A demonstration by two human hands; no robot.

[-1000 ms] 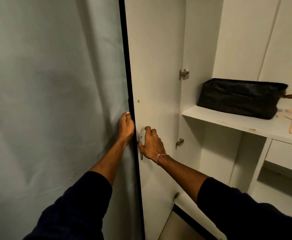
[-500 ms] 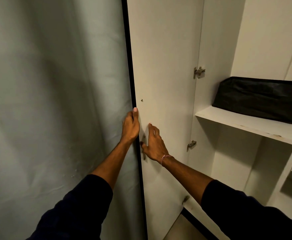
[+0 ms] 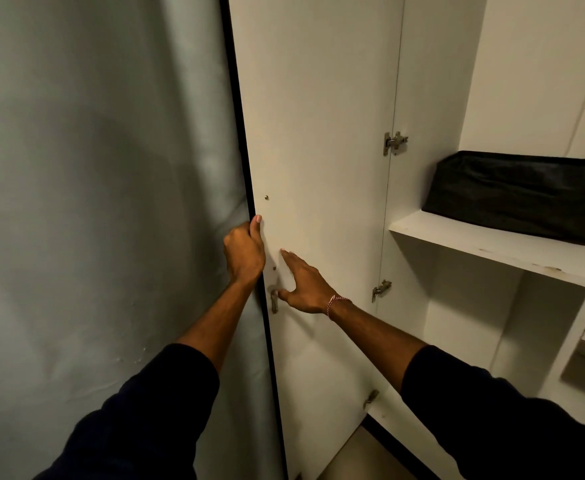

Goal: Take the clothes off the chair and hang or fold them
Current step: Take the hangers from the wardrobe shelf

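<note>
Clearly, the left hand [image 3: 244, 252] curls round the dark edge of the open wardrobe door [image 3: 318, 168], thumb on its inner face. Just beside it, the right hand [image 3: 301, 284] lies flat on that face, fingers [image 3: 289, 256] straight and apart. No clothes or chair show; a black bag [image 3: 519, 195] sits on the shelf [image 3: 491, 249].

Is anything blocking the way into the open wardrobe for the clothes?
Nothing visible does. The white wardrobe door is swung open, the left hand gripping its edge and the right hand spread against it. A black fabric bin fills part of the white shelf. No clothes are in view.
</note>
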